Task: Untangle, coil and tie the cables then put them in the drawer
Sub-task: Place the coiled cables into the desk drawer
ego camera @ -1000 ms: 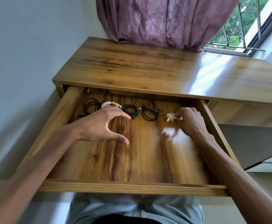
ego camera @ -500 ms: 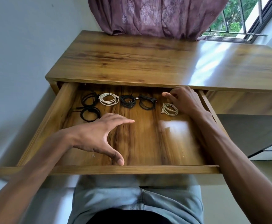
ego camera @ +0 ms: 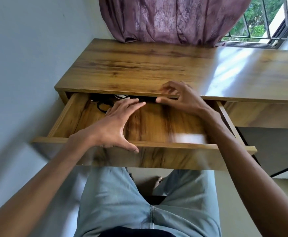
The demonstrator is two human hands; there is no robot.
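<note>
Now, step in hand: the cables look stowed, so by my judgement what remains is sliding the drawer [ego camera: 81, 115] shut under the desk [ego camera: 139, 65].
Cables: a white coil [ego camera: 121, 97] and black coils [ego camera: 104, 105] lie at the far left of the drawer floor, half hidden under the desk edge; any others are out of sight.
Drawer: partly pulled out, its front panel [ego camera: 165, 158] near the person's legs, the picture blurred with motion.
Left hand: the left hand [ego camera: 112, 124] is spread flat over the drawer floor, fingers pointing far toward the coils, thumb resting on the front panel's top edge; it holds nothing.
Right hand: the right hand [ego camera: 179, 98] sits at the desk's near edge, fingers loosely curled over the top and thumb below in the gap; it seems empty, though I cannot tell if it presses on the wood.
How to do it well: lift both hands out before the gap narrows, since the right thumb and the left fingertips sit where drawer and desk meet.
Push: press on the middle of the front panel so the drawer runs straight and does not jam.
Care: go slowly so the coils stay tied and do not slide to the back or catch under the desk edge.
Background: a purple curtain [ego camera: 174, 19] and a barred window [ego camera: 259, 19] at the far side.
Writing: no brand, label or lettering can be read anywhere.
</note>
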